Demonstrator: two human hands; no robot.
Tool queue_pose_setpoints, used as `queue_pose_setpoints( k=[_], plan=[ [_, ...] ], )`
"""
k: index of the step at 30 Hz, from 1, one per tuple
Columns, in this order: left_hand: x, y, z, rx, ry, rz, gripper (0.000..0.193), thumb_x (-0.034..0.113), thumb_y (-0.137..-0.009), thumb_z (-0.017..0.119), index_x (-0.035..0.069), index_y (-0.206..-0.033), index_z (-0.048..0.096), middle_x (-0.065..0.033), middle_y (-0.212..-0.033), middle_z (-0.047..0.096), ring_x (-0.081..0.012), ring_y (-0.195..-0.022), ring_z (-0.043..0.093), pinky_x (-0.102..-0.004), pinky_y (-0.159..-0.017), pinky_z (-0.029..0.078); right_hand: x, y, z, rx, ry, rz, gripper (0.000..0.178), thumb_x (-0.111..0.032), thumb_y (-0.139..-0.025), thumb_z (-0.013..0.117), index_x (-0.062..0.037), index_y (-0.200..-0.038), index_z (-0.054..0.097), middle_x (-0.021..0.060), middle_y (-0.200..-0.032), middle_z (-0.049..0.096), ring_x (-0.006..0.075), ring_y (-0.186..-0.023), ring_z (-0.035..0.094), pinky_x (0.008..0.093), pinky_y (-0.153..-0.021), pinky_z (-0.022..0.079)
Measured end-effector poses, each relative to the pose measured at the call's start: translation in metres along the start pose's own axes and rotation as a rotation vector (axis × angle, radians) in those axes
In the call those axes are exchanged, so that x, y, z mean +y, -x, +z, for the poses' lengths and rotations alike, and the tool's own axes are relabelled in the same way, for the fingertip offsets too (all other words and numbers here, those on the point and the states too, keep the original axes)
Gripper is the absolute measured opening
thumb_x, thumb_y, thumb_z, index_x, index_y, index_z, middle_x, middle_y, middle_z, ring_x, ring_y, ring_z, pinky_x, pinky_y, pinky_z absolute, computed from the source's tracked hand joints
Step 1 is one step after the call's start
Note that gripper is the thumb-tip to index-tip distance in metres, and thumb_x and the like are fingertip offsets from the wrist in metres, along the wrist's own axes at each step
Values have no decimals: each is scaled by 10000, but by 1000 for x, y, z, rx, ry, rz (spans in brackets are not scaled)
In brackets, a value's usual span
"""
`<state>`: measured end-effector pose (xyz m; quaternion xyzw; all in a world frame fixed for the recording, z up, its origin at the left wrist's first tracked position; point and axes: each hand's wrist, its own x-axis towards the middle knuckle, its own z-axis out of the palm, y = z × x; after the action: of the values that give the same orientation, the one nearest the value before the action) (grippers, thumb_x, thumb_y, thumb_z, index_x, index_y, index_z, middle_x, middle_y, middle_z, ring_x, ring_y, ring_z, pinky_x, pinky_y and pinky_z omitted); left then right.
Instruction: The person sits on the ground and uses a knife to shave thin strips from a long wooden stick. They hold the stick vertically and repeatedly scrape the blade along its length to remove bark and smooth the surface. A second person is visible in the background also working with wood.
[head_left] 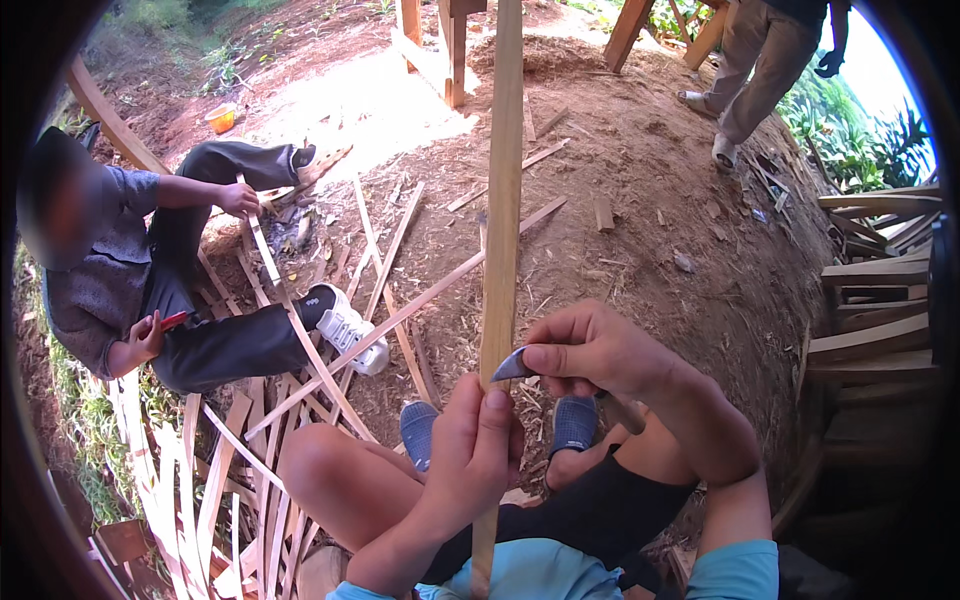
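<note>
The left hand (478,440) wraps round a long, pale wooden strip (502,200), its thumb pressed along the near face; the strip runs through this grip, its lower end against the person's light blue shirt (540,568) and its upper end reaching out of view beyond the grip. Just above that thumb, the right hand (595,350) pinches a small knife between thumb and curled fingers, its grey blade (512,366) laid against the strip; a brown handle (622,414) pokes out below the same hand (whether the edge bites into the wood, I cannot tell)

Below the grip lie black shorts (590,515), and on either side of it stand blue shoes (574,425). To the left of the grip, many cut strips (215,470) lie loosely crossed on the earth, and one reddish strip (440,285) slants up behind the held one. Farther left sits a co-worker (110,240), one hand on another strip (262,245), the other round a red object (174,320), with a white shoe (352,335) stretched toward the grip. Well to the right, pale timbers (880,335) are stacked

Beyond the grip the brown ground (640,190) carries shavings and offcuts; farther out are an orange container (220,118) at upper left, wooden posts (452,55) straight ahead, and a standing person (765,65) at upper right
</note>
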<state>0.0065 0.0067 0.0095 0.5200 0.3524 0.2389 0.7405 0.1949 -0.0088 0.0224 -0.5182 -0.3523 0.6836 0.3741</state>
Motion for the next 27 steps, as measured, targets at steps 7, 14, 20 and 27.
queue_pose_setpoints(
  k=[7, 14, 20, 27],
  plan=[
    [-2, 2, 8, 11, -89, 77, 223, 272, -993, 327, 77, -911, 396, 0, -518, 421, -62, -348, 376, -190, -318, 297, -3, 9, -1, 65, 3, -69, 221, -227, -907, 579, -14, -925, 636, -8, -615, 573, 4, -455, 442, 153, -403, 324],
    [-2, 2, 11, -5, -189, 150, 227, 264, -992, 342, 71, -885, 396, 1, -520, 432, -59, -357, 386, -193, -327, 291, 4, 14, -7, 111, -182, -169, 220, -241, -909, 578, -28, -879, 624, -3, -624, 573, 8, -450, 436, 153, -395, 314],
    [-3, 10, 7, -131, -173, 138, 222, 263, -985, 369, 62, -909, 421, -7, -521, 441, -71, -366, 403, -201, -331, 306, -9, 15, -50, 370, -522, -529, 232, -254, -926, 543, -32, -868, 572, -1, -615, 544, 20, -434, 419, 161, -389, 317],
    [1, 6, 0, -183, 89, -87, 364, 399, -965, 366, 46, -940, 451, -49, -538, 476, -102, -344, 413, -209, -318, 333, 3, 35, 11, 173, -12, -248, 213, -212, -939, 524, -18, -878, 584, -21, -608, 520, 15, -465, 437, 155, -419, 326]
  ],
)
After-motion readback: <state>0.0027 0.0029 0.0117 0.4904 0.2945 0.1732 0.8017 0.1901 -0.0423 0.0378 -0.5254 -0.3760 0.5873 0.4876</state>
